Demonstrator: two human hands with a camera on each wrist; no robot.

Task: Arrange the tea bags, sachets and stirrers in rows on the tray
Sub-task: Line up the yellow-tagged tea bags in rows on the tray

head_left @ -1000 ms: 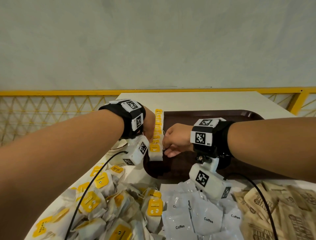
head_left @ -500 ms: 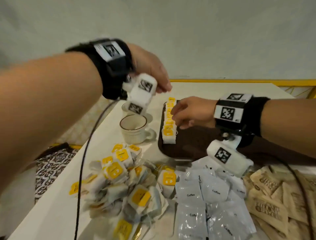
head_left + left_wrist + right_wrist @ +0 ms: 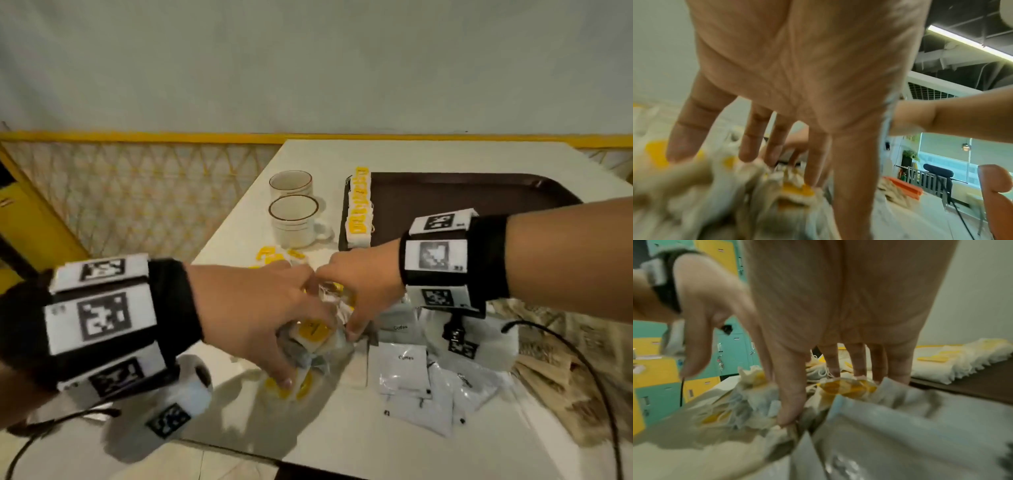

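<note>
Two white cups with brown rims (image 3: 297,219) standing on the white table (image 3: 424,152), one behind the other, near one with its handle turned right. Behind the table, a yellow rail over yellow lattice (image 3: 144,192) and a pale wall (image 3: 308,61). Teal and yellow lockers (image 3: 729,344) in the right wrist view. In the left wrist view, a lit ceiling strip (image 3: 970,43), a potted plant (image 3: 909,156), an orange chair (image 3: 996,194).
</note>
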